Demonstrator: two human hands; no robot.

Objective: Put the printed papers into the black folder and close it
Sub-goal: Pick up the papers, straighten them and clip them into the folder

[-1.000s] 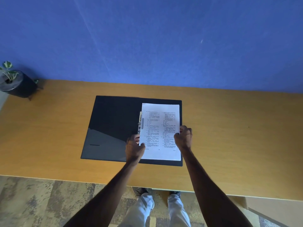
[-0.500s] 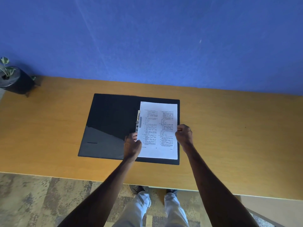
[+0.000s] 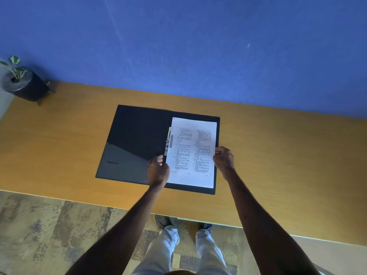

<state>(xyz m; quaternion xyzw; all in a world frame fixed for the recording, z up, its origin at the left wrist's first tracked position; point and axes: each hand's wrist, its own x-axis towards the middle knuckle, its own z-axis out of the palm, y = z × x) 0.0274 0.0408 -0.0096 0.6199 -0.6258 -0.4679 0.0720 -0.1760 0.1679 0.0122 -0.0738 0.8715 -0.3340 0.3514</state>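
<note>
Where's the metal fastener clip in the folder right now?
In the head view, the metal fastener clip runs along the black folder spine, touching the printed papers left edge, just above the left hand.

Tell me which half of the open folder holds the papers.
The right half of the folder, beside the metal clip: the papers lie on it. The left half shows only bare black cover.

A plain blue wall (image 3: 198, 46) fills the upper half of the view, with a faint pale streak running diagonally across it. Against it stands a wooden desk (image 3: 288, 155) with an orange-brown top and a pale front edge. At the desk's far left corner sits a small potted plant (image 3: 21, 82) in a dark round pot. Below the front edge lies mottled brown and grey flooring (image 3: 49, 231). The light is dim.
</note>
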